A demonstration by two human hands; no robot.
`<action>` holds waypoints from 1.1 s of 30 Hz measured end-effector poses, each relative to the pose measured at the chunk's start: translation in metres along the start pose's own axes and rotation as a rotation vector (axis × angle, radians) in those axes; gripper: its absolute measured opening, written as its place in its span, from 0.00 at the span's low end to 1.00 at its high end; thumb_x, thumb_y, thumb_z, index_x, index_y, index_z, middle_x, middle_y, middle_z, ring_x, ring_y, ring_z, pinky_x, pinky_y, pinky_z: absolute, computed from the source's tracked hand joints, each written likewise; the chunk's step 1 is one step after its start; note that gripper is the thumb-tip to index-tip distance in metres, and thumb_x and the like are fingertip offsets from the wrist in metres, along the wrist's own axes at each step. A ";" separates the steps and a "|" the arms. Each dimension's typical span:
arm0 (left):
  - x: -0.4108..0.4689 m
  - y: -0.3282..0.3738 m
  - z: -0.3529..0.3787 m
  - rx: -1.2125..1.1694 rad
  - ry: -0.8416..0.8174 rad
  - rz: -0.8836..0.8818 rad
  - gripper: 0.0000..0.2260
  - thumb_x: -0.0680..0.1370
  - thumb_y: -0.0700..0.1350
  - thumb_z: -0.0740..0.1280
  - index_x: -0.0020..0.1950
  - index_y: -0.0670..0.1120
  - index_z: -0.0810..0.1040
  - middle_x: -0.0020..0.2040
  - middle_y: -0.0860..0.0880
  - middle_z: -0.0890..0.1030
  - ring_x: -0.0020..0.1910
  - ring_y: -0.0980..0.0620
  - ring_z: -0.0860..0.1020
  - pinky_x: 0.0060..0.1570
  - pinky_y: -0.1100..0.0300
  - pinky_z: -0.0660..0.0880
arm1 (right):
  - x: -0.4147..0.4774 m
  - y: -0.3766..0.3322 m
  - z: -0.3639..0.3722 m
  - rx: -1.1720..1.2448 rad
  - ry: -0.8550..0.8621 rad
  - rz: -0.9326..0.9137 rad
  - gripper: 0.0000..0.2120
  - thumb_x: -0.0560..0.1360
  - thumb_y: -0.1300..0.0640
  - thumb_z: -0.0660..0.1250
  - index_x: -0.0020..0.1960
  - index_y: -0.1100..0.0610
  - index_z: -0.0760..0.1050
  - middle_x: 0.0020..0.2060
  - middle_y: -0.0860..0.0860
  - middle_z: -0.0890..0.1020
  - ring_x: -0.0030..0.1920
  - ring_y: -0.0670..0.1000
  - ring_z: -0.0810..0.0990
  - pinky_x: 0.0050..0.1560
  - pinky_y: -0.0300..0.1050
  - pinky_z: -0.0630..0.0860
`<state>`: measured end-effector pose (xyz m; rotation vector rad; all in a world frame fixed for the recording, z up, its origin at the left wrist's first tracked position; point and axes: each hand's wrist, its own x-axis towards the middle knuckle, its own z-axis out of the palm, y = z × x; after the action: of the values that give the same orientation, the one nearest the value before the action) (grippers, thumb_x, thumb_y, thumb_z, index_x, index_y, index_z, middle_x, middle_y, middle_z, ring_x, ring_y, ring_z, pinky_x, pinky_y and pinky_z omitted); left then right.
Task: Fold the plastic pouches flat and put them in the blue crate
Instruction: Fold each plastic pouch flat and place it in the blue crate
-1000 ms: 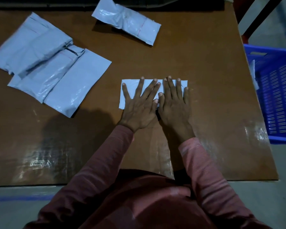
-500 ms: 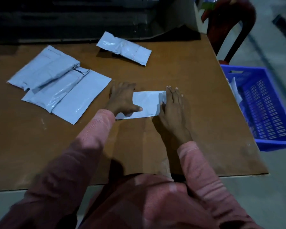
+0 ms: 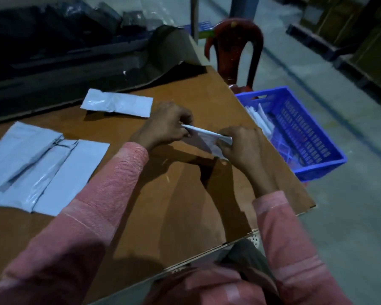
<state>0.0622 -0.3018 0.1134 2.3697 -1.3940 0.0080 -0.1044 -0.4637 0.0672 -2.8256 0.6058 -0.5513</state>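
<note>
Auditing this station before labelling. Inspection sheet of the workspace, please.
Surface: brown table, glossy board top.
Job's things: folded pouch held above the table; blue crate on the floor to the table's right, white pouches inside; pouch stack at the table's left; single pouch at the far side.
Clutter: dark sheeting behind the table.
Grippers: left hand pinches the folded pouch's left end; right hand grips its right end.
Cables: nothing seen.
Surroundings: red plastic chair beyond the crate; grey floor; cardboard boxes, blurred.
</note>
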 end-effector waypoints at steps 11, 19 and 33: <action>0.127 0.087 0.059 0.282 0.024 0.290 0.08 0.68 0.41 0.75 0.46 0.50 0.86 0.43 0.49 0.84 0.49 0.43 0.77 0.61 0.47 0.67 | -0.001 0.117 -0.035 -0.154 0.176 0.255 0.09 0.71 0.54 0.72 0.50 0.50 0.85 0.42 0.49 0.84 0.48 0.58 0.78 0.48 0.52 0.69; 0.243 0.146 0.109 0.239 0.204 0.496 0.09 0.66 0.38 0.74 0.41 0.51 0.85 0.38 0.50 0.80 0.44 0.43 0.78 0.60 0.49 0.65 | 0.039 0.214 -0.040 -0.063 0.144 0.416 0.05 0.73 0.55 0.69 0.44 0.55 0.83 0.40 0.52 0.83 0.48 0.60 0.79 0.38 0.52 0.77; 0.327 0.161 0.312 0.113 -0.207 -0.129 0.24 0.78 0.53 0.70 0.72 0.47 0.75 0.65 0.45 0.78 0.68 0.41 0.69 0.65 0.43 0.66 | 0.094 0.403 0.050 0.039 -0.014 0.607 0.09 0.69 0.61 0.72 0.32 0.60 0.76 0.29 0.60 0.79 0.33 0.64 0.80 0.30 0.49 0.72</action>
<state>0.0328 -0.7493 -0.0573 2.6131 -1.3597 -0.2039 -0.1473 -0.8595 -0.0565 -2.4141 1.3538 -0.4129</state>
